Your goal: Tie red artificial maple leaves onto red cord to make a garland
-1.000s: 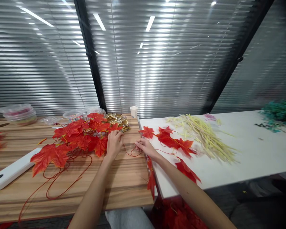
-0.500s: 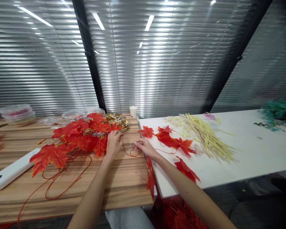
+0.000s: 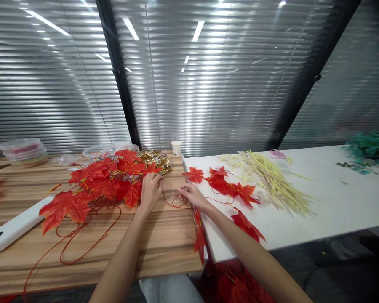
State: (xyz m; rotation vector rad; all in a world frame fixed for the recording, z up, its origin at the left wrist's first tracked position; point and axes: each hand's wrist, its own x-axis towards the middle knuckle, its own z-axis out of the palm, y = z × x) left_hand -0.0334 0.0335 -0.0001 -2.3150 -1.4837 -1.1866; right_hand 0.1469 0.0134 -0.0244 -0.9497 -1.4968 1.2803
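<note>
Red cord [image 3: 174, 205] runs in loose loops over the wooden table between my two hands. My left hand [image 3: 151, 189] is closed with its fingertips together at one end of this stretch, beside a heap of red maple leaves [image 3: 104, 185]. A little to the right, my right hand [image 3: 191, 195] pinches the cord near the seam of the two tables. From there the cord leads on to several red artificial leaves [image 3: 219, 182] on the white table. More leaves hang down at the seam and lie below it.
A white bar-shaped device [image 3: 19, 223] lies at the left. Gold wrappers [image 3: 156, 160], a paper cup [image 3: 177, 147] and clear plastic tubs [image 3: 22, 150] stand at the back. Pale yellow stems [image 3: 273, 183] and teal foliage [image 3: 366, 147] lie on the white table [image 3: 334, 202]; another person's hand is at the far right.
</note>
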